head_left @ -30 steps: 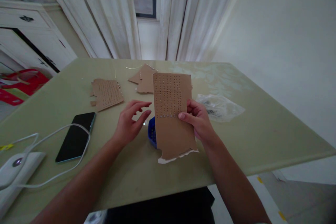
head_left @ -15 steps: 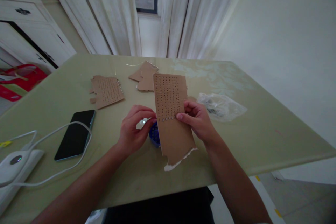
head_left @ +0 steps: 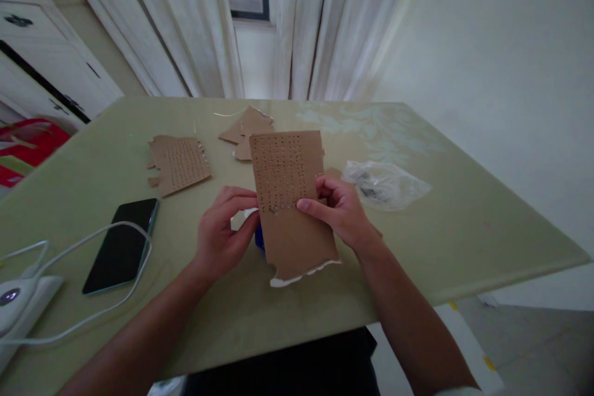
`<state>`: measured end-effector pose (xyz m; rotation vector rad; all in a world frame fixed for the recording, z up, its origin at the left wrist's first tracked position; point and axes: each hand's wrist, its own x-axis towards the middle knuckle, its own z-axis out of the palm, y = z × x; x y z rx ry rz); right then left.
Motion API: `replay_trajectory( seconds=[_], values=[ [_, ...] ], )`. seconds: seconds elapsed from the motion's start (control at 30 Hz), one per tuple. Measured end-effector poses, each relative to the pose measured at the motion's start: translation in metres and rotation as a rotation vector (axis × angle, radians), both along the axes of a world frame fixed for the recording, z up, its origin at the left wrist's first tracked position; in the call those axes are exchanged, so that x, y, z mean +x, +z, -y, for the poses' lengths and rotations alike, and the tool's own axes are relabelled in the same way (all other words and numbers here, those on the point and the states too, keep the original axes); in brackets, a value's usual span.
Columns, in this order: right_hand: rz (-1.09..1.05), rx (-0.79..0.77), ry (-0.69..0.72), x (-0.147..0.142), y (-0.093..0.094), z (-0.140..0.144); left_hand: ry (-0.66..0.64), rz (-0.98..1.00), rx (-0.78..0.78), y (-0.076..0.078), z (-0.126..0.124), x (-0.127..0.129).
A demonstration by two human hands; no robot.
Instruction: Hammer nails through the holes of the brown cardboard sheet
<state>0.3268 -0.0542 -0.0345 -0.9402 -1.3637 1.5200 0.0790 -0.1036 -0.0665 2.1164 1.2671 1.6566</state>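
An upright brown cardboard piece point(head_left: 299, 235) with rows of small holes in its upper half stands in front of me, its bottom edge torn and white. My right hand point(head_left: 341, 207) is closed on its right side, thumb on the front and fingers behind. A row of tiny silvery bits point(head_left: 281, 206) runs along the lowest holes near that thumb. My left hand point(head_left: 227, 229) is closed in a pinch at the card's left edge; its fingertips are partly hidden behind the card, and what they hold cannot be made out. Behind the card, a blue container point(head_left: 260, 238) is mostly hidden.
Another holed cardboard piece point(head_left: 180, 164) lies at the left, with torn cardboard scraps point(head_left: 248, 124) farther back. A clear plastic bag point(head_left: 387, 185) rests at the right. On the left are a phone point(head_left: 123, 244), a white cable point(head_left: 111, 312) and a white power strip point(head_left: 28, 303).
The cardboard has shifted left and now covers most of the blue container. My left fingertips remain at its left edge. A small silvery bit now shows near the row's left end.
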Motion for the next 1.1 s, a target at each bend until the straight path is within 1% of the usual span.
replay_trajectory(
  seconds=[0.07, 0.13, 0.17, 0.23, 0.3, 0.47, 0.6, 0.7, 0.77, 0.8, 0.87, 0.9, 0.93, 0.97, 1.03, 1.07, 1.1],
  values=[
    [-0.022, 0.0, -0.033, -0.001, 0.001, 0.0, 0.11, 0.027, 0.011, 0.0, 0.0, 0.0],
    [-0.041, -0.006, -0.048, -0.001, 0.001, 0.0, 0.197, -0.019, 0.105, 0.003, 0.001, 0.0],
    [-0.045, -0.007, -0.047, -0.001, 0.001, 0.001, 0.21, -0.084, 0.173, 0.004, 0.002, 0.0],
    [-0.044, 0.002, -0.033, 0.0, 0.001, 0.001, 0.195, -0.234, 0.292, 0.007, 0.003, 0.0],
    [-0.024, 0.02, -0.008, 0.0, 0.0, 0.002, 0.154, -0.307, 0.336, 0.007, 0.004, 0.001],
    [0.059, 0.08, 0.022, -0.003, 0.0, 0.003, 0.042, -0.265, 0.355, 0.004, 0.002, 0.002],
    [0.098, 0.109, 0.009, -0.004, 0.0, 0.004, 0.039, -0.269, 0.382, 0.006, 0.003, 0.003],
    [0.113, 0.112, 0.006, -0.005, -0.001, 0.004, -0.01, -0.286, 0.391, 0.005, 0.007, 0.005],
    [0.096, 0.093, 0.002, -0.005, -0.002, 0.004, -0.025, -0.233, 0.374, 0.002, 0.007, 0.005],
    [0.079, 0.078, -0.009, -0.005, -0.001, 0.004, 0.021, -0.166, 0.358, 0.001, 0.006, 0.003],
    [0.029, 0.044, -0.053, -0.005, -0.001, 0.004, 0.227, 0.002, 0.266, 0.001, -0.002, -0.004],
    [-0.002, 0.025, -0.073, -0.004, 0.0, 0.003, 0.371, 0.069, 0.18, 0.002, -0.007, -0.011],
    [-0.034, 0.006, -0.089, -0.004, 0.0, 0.003, 0.484, 0.063, 0.029, 0.003, -0.013, -0.019],
    [-0.065, -0.011, -0.1, -0.004, 0.0, 0.003, 0.516, 0.007, -0.171, 0.006, -0.02, -0.028],
    [-0.109, -0.031, -0.113, -0.004, 0.0, 0.002, 0.511, -0.164, -0.529, 0.01, -0.033, -0.045],
    [-0.122, -0.037, -0.117, -0.004, 0.0, 0.002, 0.547, -0.266, -0.651, 0.011, -0.038, -0.053],
    [-0.132, -0.042, -0.12, -0.004, 0.0, 0.002, 0.587, -0.353, -0.738, 0.011, -0.042, -0.058]
  ],
)
